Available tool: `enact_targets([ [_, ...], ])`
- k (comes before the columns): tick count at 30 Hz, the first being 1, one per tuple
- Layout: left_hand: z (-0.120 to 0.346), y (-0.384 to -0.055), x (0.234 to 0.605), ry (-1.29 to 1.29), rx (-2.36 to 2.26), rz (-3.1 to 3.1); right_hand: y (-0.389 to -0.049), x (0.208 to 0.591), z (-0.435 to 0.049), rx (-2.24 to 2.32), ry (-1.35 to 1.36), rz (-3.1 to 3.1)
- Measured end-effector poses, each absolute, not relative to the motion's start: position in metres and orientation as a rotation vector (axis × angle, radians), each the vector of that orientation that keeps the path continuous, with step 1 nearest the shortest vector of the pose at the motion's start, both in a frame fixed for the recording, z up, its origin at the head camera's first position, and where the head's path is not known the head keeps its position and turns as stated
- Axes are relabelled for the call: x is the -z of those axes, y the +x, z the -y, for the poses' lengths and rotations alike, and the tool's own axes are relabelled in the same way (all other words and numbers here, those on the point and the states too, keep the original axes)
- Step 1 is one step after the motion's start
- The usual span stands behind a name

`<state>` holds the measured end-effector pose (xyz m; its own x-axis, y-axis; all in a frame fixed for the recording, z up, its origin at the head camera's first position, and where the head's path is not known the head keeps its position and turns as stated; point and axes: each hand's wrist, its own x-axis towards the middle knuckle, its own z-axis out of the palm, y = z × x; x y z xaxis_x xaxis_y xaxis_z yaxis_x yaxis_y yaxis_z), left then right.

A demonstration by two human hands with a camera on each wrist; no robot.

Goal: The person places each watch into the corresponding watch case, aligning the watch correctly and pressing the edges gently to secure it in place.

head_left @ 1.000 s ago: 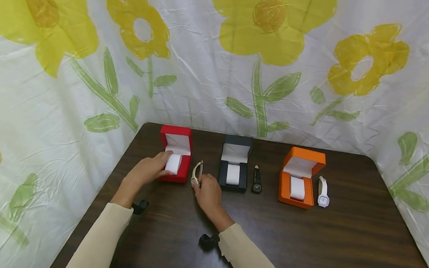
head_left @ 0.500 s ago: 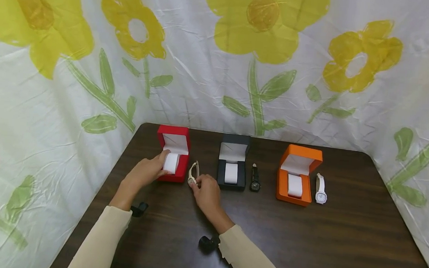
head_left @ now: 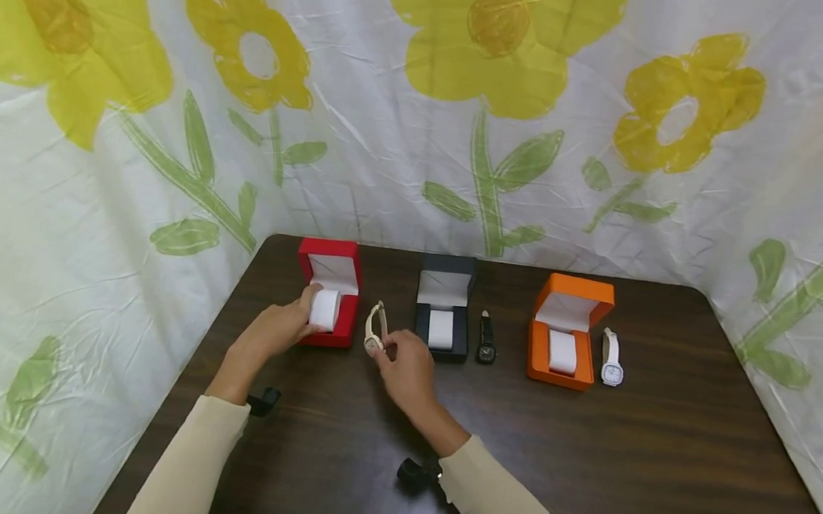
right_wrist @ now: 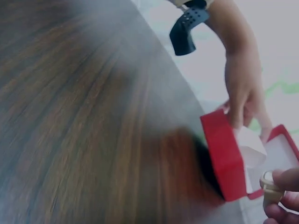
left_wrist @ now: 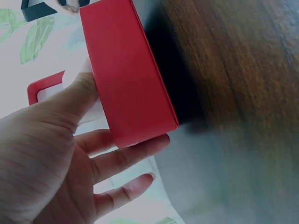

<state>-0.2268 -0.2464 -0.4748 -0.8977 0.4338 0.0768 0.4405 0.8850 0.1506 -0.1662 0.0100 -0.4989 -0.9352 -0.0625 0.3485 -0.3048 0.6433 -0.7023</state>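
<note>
On the left of the table stands an opened red watch box [head_left: 345,333] with a white cushion [head_left: 324,310] in it. My left hand [head_left: 278,329] grips the box at its left side; the left wrist view shows the thumb reaching over the edge and fingers against the outside of the red box [left_wrist: 126,74]. Just right of the box, my right hand [head_left: 408,368] pinches a beige watch [head_left: 372,344] by its case, the strap loop upright. In the right wrist view the watch [right_wrist: 270,193] sits between thumb and fingers, near the box's front corner.
A dark blue watch box [head_left: 455,344] stands opened in the middle, a black watch [head_left: 486,350] beside it. Further right is an opened orange box [head_left: 538,353] with a white watch [head_left: 611,369] next to it. A flowered curtain [head_left: 360,167] hangs behind the dark table [head_left: 654,460].
My right hand has lifted the beige watch slightly off the table. The left hand stays on the red box. The whole head view has shifted a little.
</note>
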Motion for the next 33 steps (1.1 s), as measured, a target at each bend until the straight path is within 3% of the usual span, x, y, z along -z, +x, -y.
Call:
enact_targets([
  [16, 0.25, -0.224, 0.482, -0.623, 0.324, 3.043, -0.163, 0.496, -0.048, -1.293, 0.262, 2.552],
  [33, 0.248, -0.231, 0.486, -0.774, 0.018, 2.818, -0.163, 0.499, -0.057, -1.315, 0.222, 2.555],
])
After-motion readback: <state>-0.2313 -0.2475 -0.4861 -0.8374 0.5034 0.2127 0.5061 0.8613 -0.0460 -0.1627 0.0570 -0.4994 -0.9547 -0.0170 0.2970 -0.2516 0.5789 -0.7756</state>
